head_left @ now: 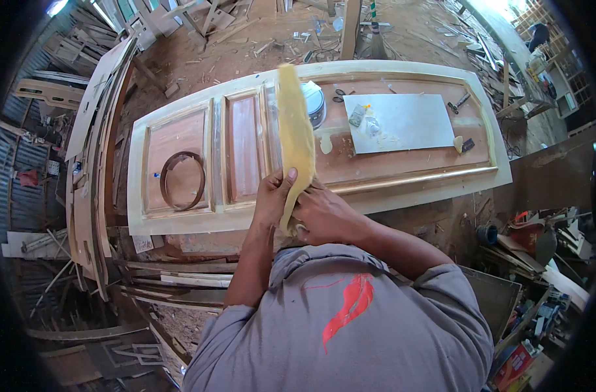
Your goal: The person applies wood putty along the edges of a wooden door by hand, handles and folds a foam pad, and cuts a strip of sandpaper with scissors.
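A long yellowish strip [294, 121], flexible at its lower end, stands up in front of my chest. My left hand [275, 193] is closed on it, thumb pressed on its face. My right hand [321, 212] is closed round its lower part, and some of those fingers are hidden. Behind the strip lies a large panelled wooden door [246, 85]. On the door, a round tin [315, 108] is partly covered by the strip. To its right rests a white board [409, 124] with a grey block [357, 115] and a small clear plastic bag [372, 125].
A brown ring [182, 181] lies on the door's left panel. Scissors [340, 96], a hammer-like tool [459, 102] and a small scraper [468, 145] lie at right. Long boards [92, 163] lean at left. Wood scraps litter the floor [246, 49]; a crowded shelf [546, 307] is at lower right.
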### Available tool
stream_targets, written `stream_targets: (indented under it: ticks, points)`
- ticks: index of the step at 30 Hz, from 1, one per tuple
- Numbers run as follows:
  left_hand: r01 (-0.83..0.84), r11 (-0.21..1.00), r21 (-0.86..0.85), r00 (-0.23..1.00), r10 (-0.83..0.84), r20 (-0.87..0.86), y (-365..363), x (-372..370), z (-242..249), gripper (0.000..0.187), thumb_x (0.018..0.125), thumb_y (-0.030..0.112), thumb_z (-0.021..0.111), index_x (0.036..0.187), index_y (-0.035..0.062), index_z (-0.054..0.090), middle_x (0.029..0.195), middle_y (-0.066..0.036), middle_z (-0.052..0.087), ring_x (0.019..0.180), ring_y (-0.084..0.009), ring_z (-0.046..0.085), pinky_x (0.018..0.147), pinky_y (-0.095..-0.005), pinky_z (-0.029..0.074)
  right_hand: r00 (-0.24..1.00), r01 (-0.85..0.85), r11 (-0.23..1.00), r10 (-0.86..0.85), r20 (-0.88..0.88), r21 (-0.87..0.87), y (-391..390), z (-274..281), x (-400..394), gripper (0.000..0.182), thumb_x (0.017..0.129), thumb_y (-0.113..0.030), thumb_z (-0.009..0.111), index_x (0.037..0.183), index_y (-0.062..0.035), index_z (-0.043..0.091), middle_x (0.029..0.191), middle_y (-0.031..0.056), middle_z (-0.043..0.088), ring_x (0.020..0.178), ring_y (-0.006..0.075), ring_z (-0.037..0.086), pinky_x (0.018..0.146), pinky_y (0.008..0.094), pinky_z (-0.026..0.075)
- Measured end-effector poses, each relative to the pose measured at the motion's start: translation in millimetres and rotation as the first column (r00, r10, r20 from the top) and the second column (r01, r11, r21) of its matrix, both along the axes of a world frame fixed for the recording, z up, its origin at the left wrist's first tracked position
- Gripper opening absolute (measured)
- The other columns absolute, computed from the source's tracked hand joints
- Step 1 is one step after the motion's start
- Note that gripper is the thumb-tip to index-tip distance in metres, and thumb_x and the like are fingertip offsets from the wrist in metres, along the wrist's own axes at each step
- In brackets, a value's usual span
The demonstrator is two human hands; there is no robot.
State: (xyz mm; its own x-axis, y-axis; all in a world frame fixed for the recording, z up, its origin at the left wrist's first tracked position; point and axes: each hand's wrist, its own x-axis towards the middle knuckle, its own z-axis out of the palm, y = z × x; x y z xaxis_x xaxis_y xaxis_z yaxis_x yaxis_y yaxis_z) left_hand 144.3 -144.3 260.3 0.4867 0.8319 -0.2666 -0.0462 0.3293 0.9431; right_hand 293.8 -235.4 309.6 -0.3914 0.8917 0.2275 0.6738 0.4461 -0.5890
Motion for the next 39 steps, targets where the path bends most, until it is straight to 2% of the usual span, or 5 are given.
stream_targets:
  ticks: [13,19,22,28,39]
  points:
    - [-0.067,0.956,-0.287,0.982,0.114,0.149,-11,1,6,0.031,0.111,0.027,0.058,0.111,-0.0005,0.073,0.094,-0.007,0.076,0.079,-0.0123,0.073,0.066,-0.0281,0.06,0.997,0.004,1.0,-0.004,-0.075,0.007,-9,-12,-3,0.014,0.071,-0.018,0.077,0.078,-0.0093,0.07,0.094,0.0142,0.069,0.121,0.0411,0.063,0.13,0.0704,0.011]
    - [0.066,0.974,0.216,0.979,-0.022,-0.201,0,-7,-36,0.03,0.109,0.026,0.054,0.109,0.0027,0.074,0.091,-0.006,0.075,0.075,-0.0104,0.069,0.063,-0.03,0.057,0.999,-0.049,0.999,0.049,0.012,0.019,-3,-6,-13,0.015,0.078,-0.021,0.076,0.087,-0.0092,0.072,0.097,0.0124,0.071,0.109,0.038,0.067,0.129,0.0675,0.017]
    - [-0.019,1.0,-0.005,0.995,0.018,-0.097,-1,-16,-16,0.031,0.109,0.025,0.054,0.109,0.0017,0.074,0.092,-0.007,0.075,0.076,-0.0112,0.068,0.064,-0.0305,0.057,0.996,-0.055,0.996,0.049,-0.071,-0.077,-4,-12,-15,0.017,0.079,-0.018,0.082,0.09,-0.0102,0.071,0.099,0.0099,0.071,0.11,0.037,0.065,0.132,0.0649,0.01]
    - [0.023,0.977,-0.21,0.997,-0.006,0.081,15,-35,-54,0.036,0.111,0.033,0.058,0.114,0.0007,0.073,0.096,-0.007,0.075,0.086,-0.0128,0.071,0.073,-0.0314,0.059,0.995,-0.015,0.977,-0.007,-0.102,-0.212,6,0,-36,0.016,0.078,-0.014,0.081,0.086,-0.0052,0.07,0.098,0.0129,0.072,0.101,0.0361,0.068,0.11,0.0508,0.045]
    - [0.105,0.957,-0.27,0.985,-0.064,0.158,38,-92,-41,0.038,0.111,0.033,0.063,0.113,-0.003,0.075,0.1,-0.011,0.078,0.087,-0.0141,0.074,0.078,-0.0324,0.062,0.993,-0.032,0.922,-0.014,-0.116,-0.386,57,-2,-87,0.021,0.078,-0.02,0.083,0.084,-0.0047,0.07,0.086,0.0156,0.071,0.084,0.0362,0.07,0.082,0.0457,0.055]
